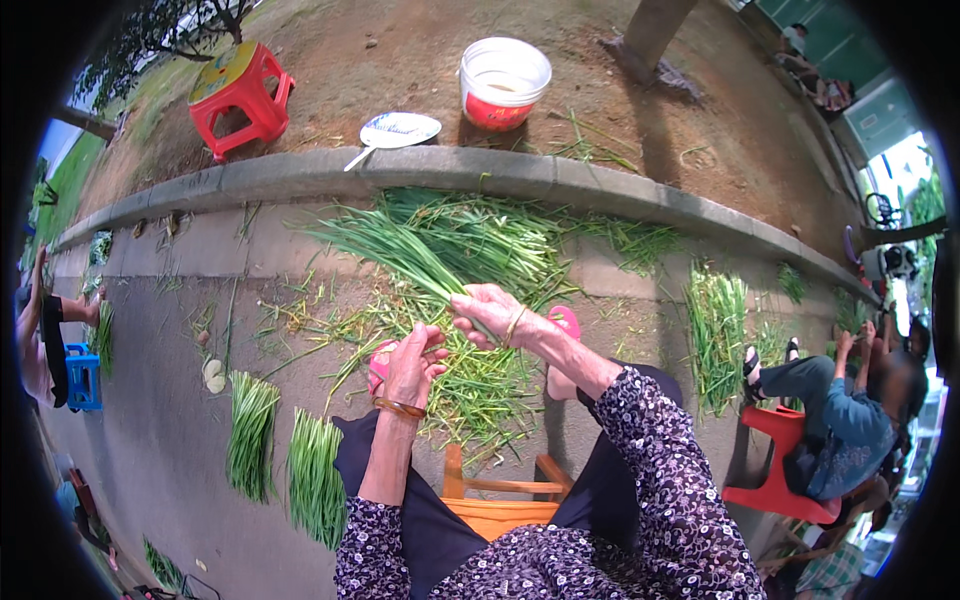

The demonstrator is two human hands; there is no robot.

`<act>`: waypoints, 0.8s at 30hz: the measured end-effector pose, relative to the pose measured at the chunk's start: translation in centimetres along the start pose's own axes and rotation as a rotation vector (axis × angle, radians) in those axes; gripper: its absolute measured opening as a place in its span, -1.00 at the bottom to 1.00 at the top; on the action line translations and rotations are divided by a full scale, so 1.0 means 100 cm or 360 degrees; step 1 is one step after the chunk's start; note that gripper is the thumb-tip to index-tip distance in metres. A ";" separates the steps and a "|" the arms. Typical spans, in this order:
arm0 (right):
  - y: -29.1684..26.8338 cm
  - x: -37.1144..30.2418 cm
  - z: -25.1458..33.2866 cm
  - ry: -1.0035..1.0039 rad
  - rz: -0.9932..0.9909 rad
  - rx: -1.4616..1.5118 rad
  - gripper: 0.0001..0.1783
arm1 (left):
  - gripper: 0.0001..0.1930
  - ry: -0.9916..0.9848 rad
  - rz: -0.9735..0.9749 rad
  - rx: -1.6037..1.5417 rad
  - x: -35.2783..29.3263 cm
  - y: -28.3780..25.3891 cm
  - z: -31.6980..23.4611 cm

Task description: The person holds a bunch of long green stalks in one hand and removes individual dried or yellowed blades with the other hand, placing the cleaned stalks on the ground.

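My right hand (492,314) grips the base of a bundle of long green chive stalks (400,250) that fans out up and to the left. My left hand (413,364) sits just below and left of it, fingers pinched on a thin stalk at the bundle's lower end. Both wrists wear a bangle. Under my hands lies a loose heap of green trimmings (470,385) on the pavement between my feet. A larger pile of uncut chives (480,235) lies beyond, against the kerb.
Two tidy chive bundles (285,460) lie at my left. A concrete kerb (300,175) crosses the view; behind it stand a red stool (238,95), white plate (400,129) and white-and-red bucket (503,82). A person (840,420) sits on a red stool at right; another sits at left.
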State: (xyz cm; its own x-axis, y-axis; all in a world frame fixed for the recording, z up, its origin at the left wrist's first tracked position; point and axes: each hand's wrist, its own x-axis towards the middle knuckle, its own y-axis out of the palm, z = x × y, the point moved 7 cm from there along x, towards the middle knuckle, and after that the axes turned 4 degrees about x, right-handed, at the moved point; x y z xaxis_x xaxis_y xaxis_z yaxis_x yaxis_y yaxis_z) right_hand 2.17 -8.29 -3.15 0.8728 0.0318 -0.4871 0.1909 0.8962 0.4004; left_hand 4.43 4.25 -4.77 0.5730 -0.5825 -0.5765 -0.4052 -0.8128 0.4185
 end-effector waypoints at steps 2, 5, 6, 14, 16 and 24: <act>0.013 -0.028 0.002 -0.0069 0.0010 0.0107 -0.76 | -0.55 0.0057 0.0211 -0.0054 -0.007 0.027 -0.004; 0.030 -0.063 -0.023 -0.0175 -0.0002 0.0047 -0.78 | -0.55 0.0069 0.0644 -0.0107 -0.018 0.045 0.007; 0.036 -0.072 -0.031 -0.0236 -0.0001 0.0063 -0.78 | -0.57 0.0024 0.0723 -0.0072 -0.024 0.049 0.008; 0.043 -0.069 -0.065 -0.0753 -0.0099 -0.0688 -0.73 | -0.64 -0.0138 0.0620 0.0085 -0.028 0.035 0.037; 0.043 -0.061 -0.072 -0.0677 -0.0004 -0.0978 -0.64 | -0.65 -0.0021 0.0551 0.0183 -0.027 0.034 0.027; -0.008 -0.066 -0.015 -0.0141 -0.0016 -0.0593 -0.73 | -0.73 0.0175 0.0372 0.0422 -0.015 0.039 -0.031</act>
State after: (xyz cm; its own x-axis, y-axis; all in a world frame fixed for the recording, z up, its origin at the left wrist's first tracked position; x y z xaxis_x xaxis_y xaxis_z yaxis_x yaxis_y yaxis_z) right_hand -4.44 -8.54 -1.39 0.9102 -0.0013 -0.4141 0.0370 0.9962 0.0783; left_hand 4.20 2.01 -0.12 0.5105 -0.7600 -0.4023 -0.6964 -0.6398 0.3251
